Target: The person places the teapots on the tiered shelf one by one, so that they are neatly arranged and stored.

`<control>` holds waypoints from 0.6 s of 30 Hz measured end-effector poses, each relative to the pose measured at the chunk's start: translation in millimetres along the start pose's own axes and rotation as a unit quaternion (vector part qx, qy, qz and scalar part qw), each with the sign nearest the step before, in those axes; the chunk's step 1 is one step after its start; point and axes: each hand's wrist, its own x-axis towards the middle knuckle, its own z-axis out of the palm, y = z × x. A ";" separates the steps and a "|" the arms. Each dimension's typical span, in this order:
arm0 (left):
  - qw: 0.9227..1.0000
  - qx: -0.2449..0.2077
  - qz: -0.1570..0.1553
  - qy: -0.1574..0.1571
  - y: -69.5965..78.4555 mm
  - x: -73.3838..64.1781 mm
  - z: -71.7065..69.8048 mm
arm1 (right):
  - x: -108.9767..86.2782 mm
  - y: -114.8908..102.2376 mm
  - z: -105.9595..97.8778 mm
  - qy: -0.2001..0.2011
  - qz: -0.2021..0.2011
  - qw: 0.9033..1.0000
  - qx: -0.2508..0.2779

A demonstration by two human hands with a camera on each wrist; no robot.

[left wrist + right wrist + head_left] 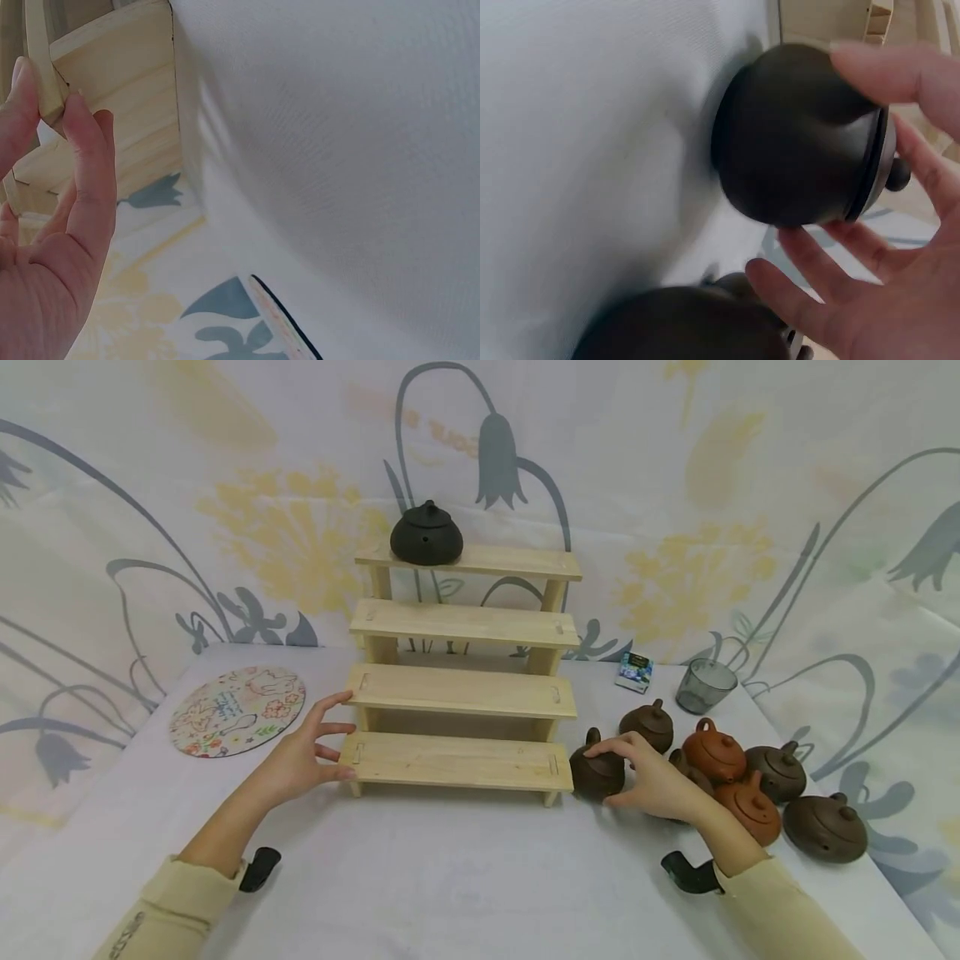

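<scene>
A stepped wooden stand point(457, 760) with several tiers stands in the middle of the table. My left hand point(303, 760) is at its left end, and in the left wrist view the fingertips point(81, 112) pinch the corner of a board. Beside the stand's right end, my right hand point(652, 777) grips a dark brown teapot point(597, 774). The thumb lies on one side of the teapot's body point(795, 142) and the fingers on the other, near its lidded end. A black teapot point(427, 535) sits on the top tier, toward the left.
Several brown and reddish teapots point(716, 753) cluster at the right, partly behind my right arm. Behind them are a grey translucent cup point(707, 687) and a small blue box point(634, 672). A round patterned mat point(238, 710) lies at the left. Patterned cloth point(300, 543) hangs behind the stand.
</scene>
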 end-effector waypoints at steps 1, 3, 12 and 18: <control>1.000 0.001 -0.002 -0.001 0.5 0.3 0.1 | -2.6 0.1 0.1 -0.005 -0.003 1.000 0.005; 1.000 0.003 -0.006 -0.001 1.6 0.8 0.5 | -5.9 2.2 1.5 -0.010 -0.007 1.000 0.020; 1.000 0.004 -0.005 0.001 1.7 0.9 0.5 | -1.1 14.3 14.2 0.016 -0.046 0.998 0.028; 1.000 0.002 -0.004 0.001 1.4 0.7 0.7 | -0.6 12.5 13.4 0.027 -0.042 0.998 0.046</control>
